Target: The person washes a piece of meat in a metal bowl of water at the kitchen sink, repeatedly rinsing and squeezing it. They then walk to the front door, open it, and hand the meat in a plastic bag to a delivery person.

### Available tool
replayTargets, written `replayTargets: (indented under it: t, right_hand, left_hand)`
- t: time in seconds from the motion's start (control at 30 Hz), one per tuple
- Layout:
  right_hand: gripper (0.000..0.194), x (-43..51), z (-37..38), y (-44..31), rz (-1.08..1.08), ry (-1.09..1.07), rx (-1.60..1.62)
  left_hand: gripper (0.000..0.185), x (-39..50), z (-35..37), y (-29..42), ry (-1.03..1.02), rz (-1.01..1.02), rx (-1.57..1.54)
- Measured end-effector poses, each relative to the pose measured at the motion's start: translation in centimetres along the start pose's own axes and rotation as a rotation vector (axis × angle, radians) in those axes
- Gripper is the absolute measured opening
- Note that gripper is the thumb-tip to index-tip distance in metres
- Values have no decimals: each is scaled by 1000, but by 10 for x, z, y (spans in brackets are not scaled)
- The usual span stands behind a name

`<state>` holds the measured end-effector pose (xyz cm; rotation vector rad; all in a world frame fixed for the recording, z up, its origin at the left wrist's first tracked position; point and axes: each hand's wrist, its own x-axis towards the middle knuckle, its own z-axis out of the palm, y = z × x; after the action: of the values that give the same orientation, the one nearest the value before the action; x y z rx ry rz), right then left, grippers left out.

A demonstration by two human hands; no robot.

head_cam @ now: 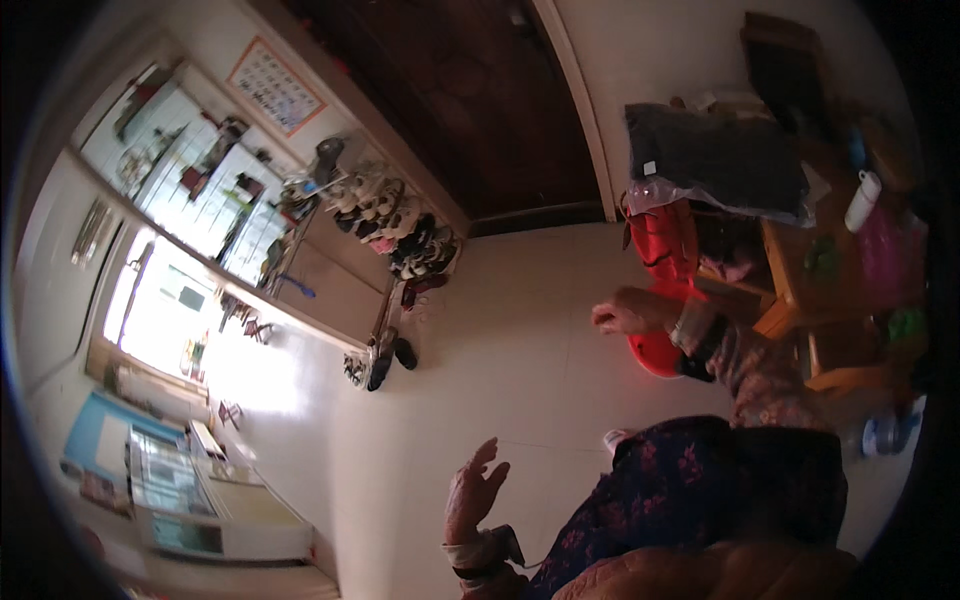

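My left hand (476, 487) is raised over the pale tiled floor (510, 360), thumb and fingers apart, holding nothing. A dark band with a small device circles that wrist. My right hand (637, 311) hangs in front of a red plastic object (652, 355) with a rounded edge. Its fingers are curled and slightly blurred; whether anything is inside them is hidden. Another red item (664, 240) with dark straps sits just beyond it. Below me are a dark flowered garment (675, 472) and the tip of one shoe (615, 439).
A wooden cabinet (810, 262) at the right bears a dark packaged item (712, 161) in clear plastic and a white bottle (862, 201). Ahead is a dark door (480, 97). Shoes fill a rack (390, 217); dark shoes (386, 360) stand on the floor by the partition.
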<state>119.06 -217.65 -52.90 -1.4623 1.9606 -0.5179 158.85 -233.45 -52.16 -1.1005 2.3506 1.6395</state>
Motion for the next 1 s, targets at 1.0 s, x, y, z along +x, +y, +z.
replayTargets:
  t: [1.0]
  right_hand:
    - [43, 46, 47, 39, 770, 162, 562]
  left_hand:
    - [74, 419, -29, -183, -652, 70, 577]
